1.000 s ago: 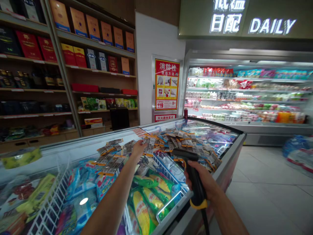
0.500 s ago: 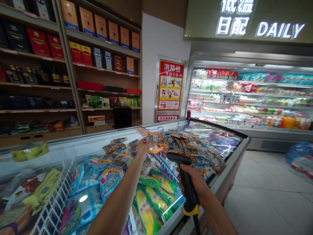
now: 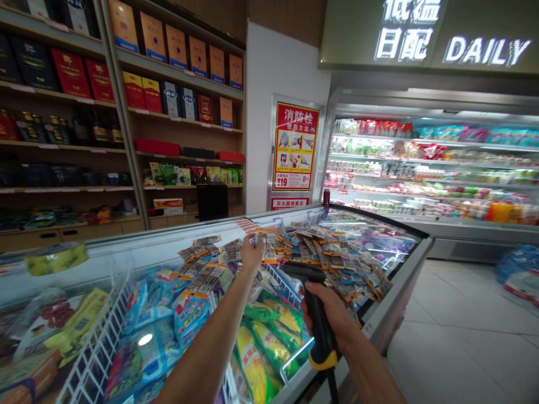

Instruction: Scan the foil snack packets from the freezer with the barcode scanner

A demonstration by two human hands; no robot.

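Observation:
My left hand (image 3: 252,252) reaches over the chest freezer and pinches a small snack packet (image 3: 268,247) with orange edging, its printed side facing me. My right hand (image 3: 326,314) is wrapped around the grip of a black and yellow barcode scanner (image 3: 318,322). The scanner's head points left, a little below the packet. A large heap of similar packets (image 3: 324,247) lies on the freezer's glass to the right of the held one. A smaller group of packets (image 3: 204,278) rests to the left, on top of the goods.
Below my arms, the freezer holds blue bags (image 3: 151,342) and green-yellow corn packs (image 3: 256,348) in white wire baskets (image 3: 90,353). A roll of yellow tape (image 3: 54,259) sits at left. A dark red can (image 3: 326,197) stands at the far corner. Shelves line the walls.
My view has shifted slightly. The scanner has moved a little left, nearer the packet. The left hand still pinches the packet in nearly the same place.

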